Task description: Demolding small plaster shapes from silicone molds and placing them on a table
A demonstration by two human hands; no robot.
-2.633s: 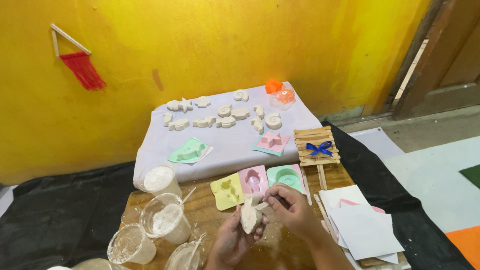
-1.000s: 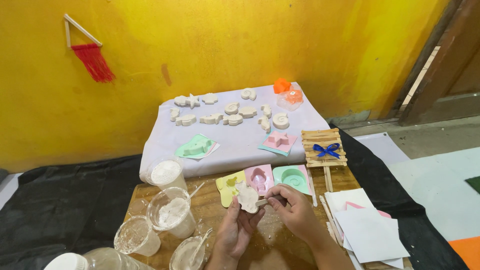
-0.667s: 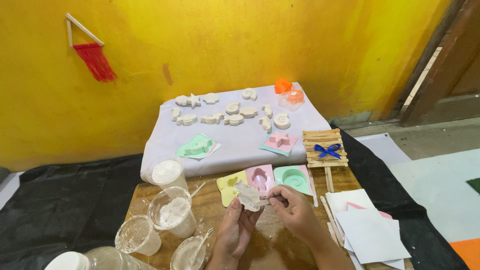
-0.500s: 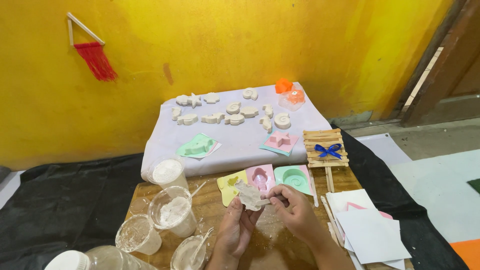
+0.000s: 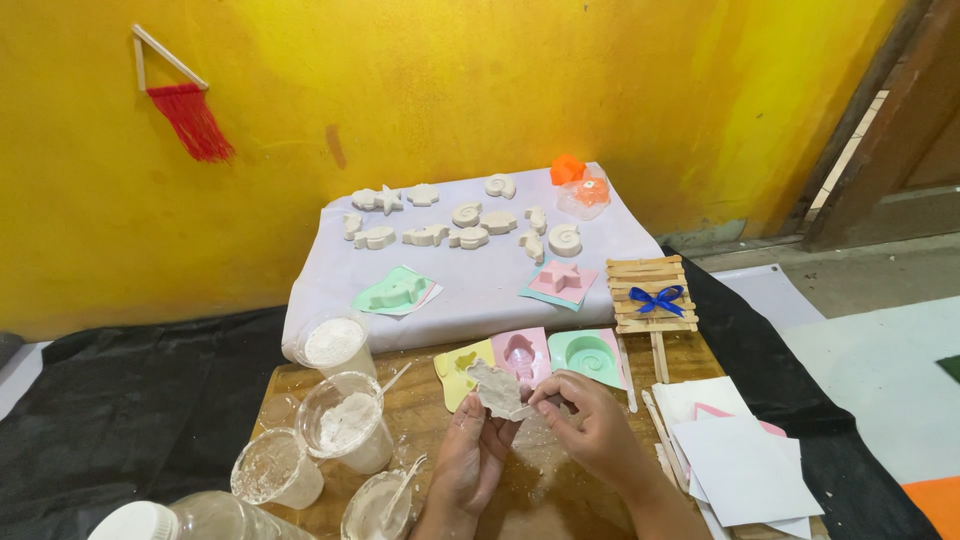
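Both hands now hold the plaster cast [image 5: 497, 388] raised above the yellow mould [image 5: 462, 372]: left hand [image 5: 470, 455] cradles it, right hand [image 5: 590, 432] pinches its edge. A moment earlier it sat lower, so demoulding appears complete. Wooden worktop [image 5: 420, 395], cups of white powder [image 5: 345, 420]; far, a white cloth [image 5: 480, 290] against a yellow wall [image 5: 500, 90].

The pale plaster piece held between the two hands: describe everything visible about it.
The pale grey-white plaster piece is a small, flat, irregular cast with ragged edges and a matte, chalky surface. Its exact figure cannot be told. It is held up above the wooden board, tilted, its face toward the camera. The left hand supports it from below; the right hand pinches its right edge with the fingertips. Behind it lie the yellow mould and pink mould, which it partly overlaps in view.
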